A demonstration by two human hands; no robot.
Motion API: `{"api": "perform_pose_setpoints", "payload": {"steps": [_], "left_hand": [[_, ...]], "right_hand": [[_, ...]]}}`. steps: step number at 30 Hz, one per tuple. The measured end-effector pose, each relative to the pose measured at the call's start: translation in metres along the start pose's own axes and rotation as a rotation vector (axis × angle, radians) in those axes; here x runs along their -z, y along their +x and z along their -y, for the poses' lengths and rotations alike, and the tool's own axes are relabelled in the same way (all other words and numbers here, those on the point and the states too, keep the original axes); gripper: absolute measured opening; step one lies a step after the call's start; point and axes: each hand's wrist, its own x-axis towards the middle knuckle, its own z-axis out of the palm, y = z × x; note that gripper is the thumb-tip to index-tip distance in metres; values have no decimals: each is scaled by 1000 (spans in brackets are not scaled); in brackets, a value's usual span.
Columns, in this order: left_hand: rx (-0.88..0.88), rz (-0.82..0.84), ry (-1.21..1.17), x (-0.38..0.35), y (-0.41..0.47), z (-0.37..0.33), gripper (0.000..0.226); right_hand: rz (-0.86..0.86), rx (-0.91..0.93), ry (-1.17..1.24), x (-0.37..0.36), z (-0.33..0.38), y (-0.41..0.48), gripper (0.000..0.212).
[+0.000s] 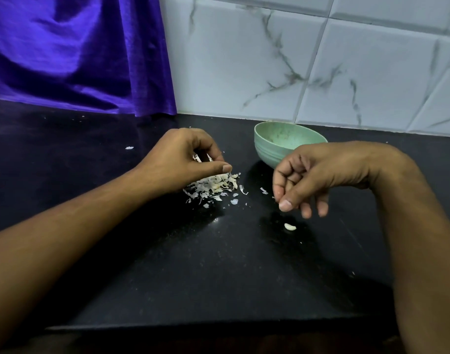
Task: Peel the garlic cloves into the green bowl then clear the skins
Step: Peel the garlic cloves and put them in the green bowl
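White papery skins (213,186) beside round green bowl (275,149)

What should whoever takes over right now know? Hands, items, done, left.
Left hand: curled over the skin pile, something pale between its fingers; grip unclear.
Right hand: loosely curled, empty, near one pale clove lying on the counter.
Done: green bowl holds pale pieces; skins mostly heaped.
Left: clove into the bowl, clear skins.
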Motion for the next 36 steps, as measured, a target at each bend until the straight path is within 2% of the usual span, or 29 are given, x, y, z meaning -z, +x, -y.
{"api": "perform_pose_setpoints", "payload": {"steps": [3,7,13,23,26,31,34,36], "left_hand": [[13,-4,2,-2,0,-1,23],[16,-20,19,-1,-1,-1,19],[22,-8,17,-1,-1,0,17],[26,3,22,-1,-1,2,16],[23,3,23,-1,-1,2,16],[20,7,15,-2,-1,3,16],[22,6,12,-2,0,3,16],[19,4,9,-1,0,4,16]], "right_hand": [[26,-47,-20,-7,-2,-5,23],[38,-123,-46,-15,-8,-7,20],[20,-121,-50,-18,-10,-2,11],[-265,64,-79,-27,-12,30,6],[-251,45,-69,-26,-13,29,15],[-233,68,-132,-28,-12,27,5],[-286,154,-41,-29,-8,26,4],[-388,254,92,-28,-4,24,7]]}}
